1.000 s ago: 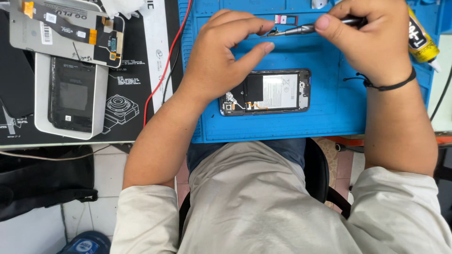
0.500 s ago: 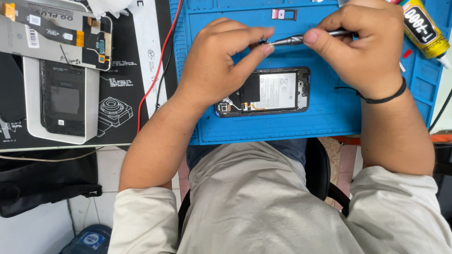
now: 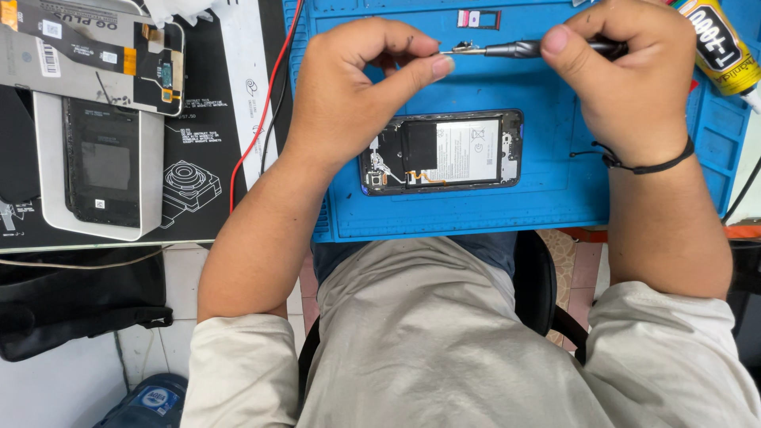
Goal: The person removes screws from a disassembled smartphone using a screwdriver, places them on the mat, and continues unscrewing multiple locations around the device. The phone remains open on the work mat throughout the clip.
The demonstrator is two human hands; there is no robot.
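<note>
Hands raised over opened phone [image 3: 441, 152] — right hand [image 3: 626, 75] grips screwdriver [image 3: 531, 50], left hand [image 3: 357, 87] pinches its tip

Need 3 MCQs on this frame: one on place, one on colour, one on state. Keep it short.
1. Where does the opened phone lie?
A. on the blue mat
B. on the black mat at the left
C. on the person's lap

2. What colour is the band on the right wrist?
A. red
B. white
C. black

3. How is the tool held?
A. it lies loose on the mat
B. right hand on the handle, left hand at its tip
C. left hand alone holds it

Key:
1 A: the phone rests on the blue mat, below both hands.
2 C: a thin black band circles the right wrist.
3 B: the right fingers wrap the dark handle, and the left thumb and forefinger meet at the metal tip.
</note>
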